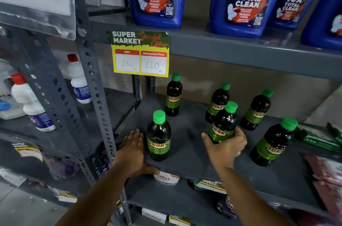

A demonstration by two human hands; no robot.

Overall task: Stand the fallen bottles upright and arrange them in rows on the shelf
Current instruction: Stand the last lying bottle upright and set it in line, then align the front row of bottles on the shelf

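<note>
Several dark green-capped SUNNY bottles stand upright on the grey shelf point(192, 151). My right hand point(226, 147) grips the base of one bottle point(224, 122) near the shelf's middle. My left hand point(132, 149) rests flat on the shelf's front left edge, fingers apart, just left of the front-left bottle point(159, 136) and apparently not gripping it. Other bottles stand at back left point(173, 94), back middle point(218, 102), back right point(257, 110) and front right point(273, 142).
A yellow price tag point(140, 53) hangs from the shelf above, which carries big blue cleaner jugs point(244, 0). Green packets point(320, 137) and pink packets point(327, 172) lie at the shelf's right end. White red-capped bottles point(30, 101) stand on the rack to the left.
</note>
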